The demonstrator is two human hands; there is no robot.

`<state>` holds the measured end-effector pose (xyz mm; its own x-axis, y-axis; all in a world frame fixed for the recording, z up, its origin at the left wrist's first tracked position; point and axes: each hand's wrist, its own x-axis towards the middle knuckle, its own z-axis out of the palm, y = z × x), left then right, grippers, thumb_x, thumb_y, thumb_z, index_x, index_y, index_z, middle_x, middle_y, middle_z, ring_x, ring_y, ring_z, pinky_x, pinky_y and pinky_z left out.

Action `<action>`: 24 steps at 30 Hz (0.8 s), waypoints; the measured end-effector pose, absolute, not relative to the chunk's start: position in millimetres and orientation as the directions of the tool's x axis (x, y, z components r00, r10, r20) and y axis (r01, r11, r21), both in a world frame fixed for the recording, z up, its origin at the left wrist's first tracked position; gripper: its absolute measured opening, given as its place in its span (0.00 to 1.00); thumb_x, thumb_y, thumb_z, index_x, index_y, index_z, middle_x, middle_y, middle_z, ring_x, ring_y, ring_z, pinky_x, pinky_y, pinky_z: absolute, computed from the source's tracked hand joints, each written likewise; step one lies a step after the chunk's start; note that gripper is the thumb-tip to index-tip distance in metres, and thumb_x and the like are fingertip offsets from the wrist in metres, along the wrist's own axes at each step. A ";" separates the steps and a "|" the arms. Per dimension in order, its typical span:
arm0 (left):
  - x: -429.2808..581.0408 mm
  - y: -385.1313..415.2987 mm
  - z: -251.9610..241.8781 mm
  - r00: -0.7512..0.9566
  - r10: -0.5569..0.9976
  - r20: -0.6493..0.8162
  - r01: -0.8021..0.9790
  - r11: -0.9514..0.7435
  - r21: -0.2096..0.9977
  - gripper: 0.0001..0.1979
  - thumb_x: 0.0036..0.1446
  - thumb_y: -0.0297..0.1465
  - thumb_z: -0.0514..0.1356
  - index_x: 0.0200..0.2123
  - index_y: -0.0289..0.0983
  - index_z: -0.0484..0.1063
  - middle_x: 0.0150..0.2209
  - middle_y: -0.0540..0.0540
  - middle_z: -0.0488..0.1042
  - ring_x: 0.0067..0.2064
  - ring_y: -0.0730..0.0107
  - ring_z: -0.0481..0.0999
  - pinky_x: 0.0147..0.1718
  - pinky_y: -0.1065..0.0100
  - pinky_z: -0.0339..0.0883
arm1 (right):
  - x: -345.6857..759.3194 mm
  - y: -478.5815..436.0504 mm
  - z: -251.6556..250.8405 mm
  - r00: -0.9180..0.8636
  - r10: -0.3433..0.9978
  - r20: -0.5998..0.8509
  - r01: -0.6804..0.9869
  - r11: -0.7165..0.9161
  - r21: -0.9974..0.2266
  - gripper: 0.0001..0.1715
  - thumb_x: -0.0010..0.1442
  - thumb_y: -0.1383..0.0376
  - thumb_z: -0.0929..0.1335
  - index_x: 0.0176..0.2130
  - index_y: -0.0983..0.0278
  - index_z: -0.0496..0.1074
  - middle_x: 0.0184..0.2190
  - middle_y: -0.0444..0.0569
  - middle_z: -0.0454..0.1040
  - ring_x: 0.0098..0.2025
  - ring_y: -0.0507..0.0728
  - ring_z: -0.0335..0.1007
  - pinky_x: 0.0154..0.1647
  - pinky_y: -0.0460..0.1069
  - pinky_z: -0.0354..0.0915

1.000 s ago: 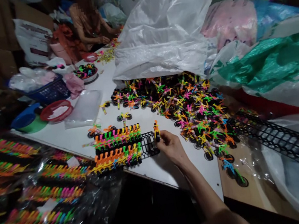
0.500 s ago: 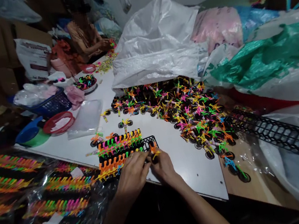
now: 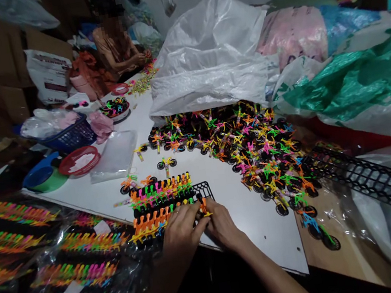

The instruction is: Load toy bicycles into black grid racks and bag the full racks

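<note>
A second ago only the right hand showed, holding a small toy bicycle upright at the rack's end. Now the left hand (image 3: pixel 181 230) has joined the right hand (image 3: pixel 223 224), and the two meet at the near edge of a black plastic rack (image 3: pixel 203 191). The right fingers pinch the orange toy bicycle (image 3: pixel 203 207), which stands at the rack's right end, partly hidden by the hands. The left fingertips touch at or just beside it, though whether they grip it I cannot tell. Two packed rows of neon toy bicycles (image 3: pixel 162 204) fill the rack, with a few bare cells left by the bicycle. Beyond the rack lies a large heap of loose toy bicycles (image 3: pixel 244 150), spilling from a white woven sack (image 3: pixel 207 59). Right of the rack, past the heap, lies a second black rack (image 3: pixel 371 179). Left of it are bagged bicycles (image 3: pixel 45 256) and a red basket (image 3: pixel 80 161). Far beyond it, a co-worker (image 3: pixel 114 45) works with both hands.
</note>
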<state>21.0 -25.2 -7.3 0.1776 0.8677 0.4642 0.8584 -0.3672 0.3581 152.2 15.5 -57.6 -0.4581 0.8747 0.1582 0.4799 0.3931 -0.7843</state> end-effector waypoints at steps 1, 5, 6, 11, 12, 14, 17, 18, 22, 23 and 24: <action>22.8 -25.0 -7.6 0.184 0.860 0.476 0.866 -0.371 0.336 0.11 0.59 0.34 0.53 0.43 0.37 0.69 0.38 0.45 0.75 0.40 0.63 0.73 0.43 0.61 0.65 | 153.9 16.2 -55.1 -0.470 0.870 0.150 0.486 0.397 -0.778 0.13 0.49 0.74 0.59 0.36 0.64 0.64 0.32 0.48 0.67 0.33 0.54 0.62 0.35 0.47 0.60; 26.9 -22.6 -12.9 0.173 0.836 0.520 0.887 -0.362 0.286 0.11 0.61 0.32 0.52 0.43 0.35 0.69 0.35 0.45 0.76 0.38 0.65 0.73 0.41 0.62 0.65 | 156.0 20.7 -54.0 -0.486 0.863 0.140 0.532 0.419 -0.736 0.10 0.52 0.72 0.58 0.35 0.64 0.63 0.29 0.47 0.65 0.30 0.54 0.61 0.32 0.47 0.59; 27.3 -21.9 -14.8 0.169 0.835 0.524 0.890 -0.358 0.284 0.11 0.61 0.32 0.51 0.42 0.36 0.69 0.35 0.45 0.76 0.37 0.66 0.73 0.41 0.63 0.65 | 155.7 21.9 -55.3 -0.490 0.860 0.142 0.543 0.429 -0.722 0.09 0.53 0.71 0.58 0.35 0.64 0.63 0.29 0.47 0.65 0.29 0.54 0.61 0.31 0.47 0.59; 27.9 -19.9 -20.1 0.179 0.827 0.533 0.902 -0.353 0.246 0.11 0.62 0.28 0.49 0.39 0.36 0.71 0.33 0.46 0.75 0.38 0.67 0.73 0.41 0.63 0.65 | 153.2 28.6 -57.6 -0.588 0.798 0.130 0.559 0.517 -0.648 0.07 0.55 0.70 0.59 0.35 0.64 0.63 0.30 0.48 0.65 0.32 0.54 0.61 0.33 0.47 0.59; 27.9 -19.9 -19.9 0.179 0.829 0.529 0.903 -0.352 0.246 0.11 0.61 0.28 0.50 0.39 0.36 0.71 0.33 0.46 0.75 0.38 0.67 0.73 0.42 0.64 0.65 | 152.4 30.0 -56.7 -0.605 0.788 0.113 0.567 0.526 -0.634 0.07 0.55 0.71 0.59 0.35 0.64 0.63 0.30 0.48 0.65 0.32 0.54 0.61 0.33 0.47 0.59; 28.0 -20.2 -18.8 0.178 0.840 0.513 0.904 -0.346 0.253 0.10 0.61 0.27 0.50 0.40 0.35 0.70 0.32 0.46 0.74 0.37 0.67 0.72 0.42 0.64 0.65 | 150.8 31.7 -55.3 -0.613 0.785 0.085 0.588 0.525 -0.615 0.07 0.54 0.71 0.59 0.35 0.64 0.64 0.31 0.48 0.65 0.32 0.54 0.61 0.33 0.47 0.59; 27.6 -21.3 -16.0 0.182 0.839 0.513 0.905 -0.346 0.246 0.10 0.60 0.26 0.51 0.41 0.34 0.69 0.33 0.45 0.74 0.38 0.66 0.72 0.42 0.63 0.65 | 150.6 30.7 -55.8 -0.606 0.788 0.108 0.576 0.528 -0.624 0.07 0.55 0.70 0.59 0.35 0.65 0.64 0.31 0.48 0.65 0.32 0.53 0.61 0.34 0.47 0.59; 27.1 -21.8 -15.1 0.187 0.832 0.523 0.906 -0.352 0.237 0.10 0.60 0.26 0.50 0.41 0.34 0.69 0.33 0.45 0.73 0.38 0.66 0.72 0.41 0.63 0.65 | 152.0 30.2 -56.5 -0.606 0.786 0.124 0.558 0.530 -0.639 0.07 0.55 0.70 0.60 0.35 0.65 0.64 0.31 0.48 0.65 0.32 0.53 0.60 0.34 0.46 0.59; 21.6 -23.7 -16.2 0.224 0.799 0.558 0.896 -0.394 0.204 0.10 0.60 0.24 0.49 0.39 0.35 0.69 0.31 0.46 0.73 0.35 0.67 0.72 0.37 0.66 0.66 | 164.5 42.1 -55.0 -0.690 0.724 0.024 0.440 0.444 -0.780 0.06 0.56 0.66 0.61 0.32 0.66 0.67 0.26 0.44 0.65 0.27 0.50 0.59 0.26 0.44 0.56; 19.5 -24.1 -18.6 0.246 0.784 0.570 0.890 -0.416 0.189 0.10 0.60 0.24 0.49 0.39 0.36 0.69 0.31 0.47 0.73 0.35 0.68 0.73 0.37 0.67 0.66 | 167.6 51.6 -51.9 -0.722 0.691 -0.038 0.422 0.396 -0.816 0.08 0.56 0.66 0.61 0.32 0.66 0.68 0.24 0.43 0.65 0.25 0.49 0.59 0.25 0.43 0.55; 17.4 -24.4 -22.0 0.261 0.764 0.589 0.884 -0.435 0.172 0.11 0.60 0.24 0.48 0.40 0.36 0.68 0.32 0.47 0.74 0.36 0.68 0.73 0.38 0.67 0.66 | 169.5 64.3 -47.1 -0.740 0.667 -0.084 0.420 0.361 -0.832 0.09 0.57 0.66 0.61 0.33 0.66 0.69 0.23 0.42 0.66 0.24 0.49 0.59 0.24 0.43 0.55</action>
<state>17.4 -24.4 -22.0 0.2614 0.7645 0.5893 0.8838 -0.4350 0.1722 169.5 64.3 -47.1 -0.7401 0.6672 -0.0839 0.4201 0.3613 -0.8324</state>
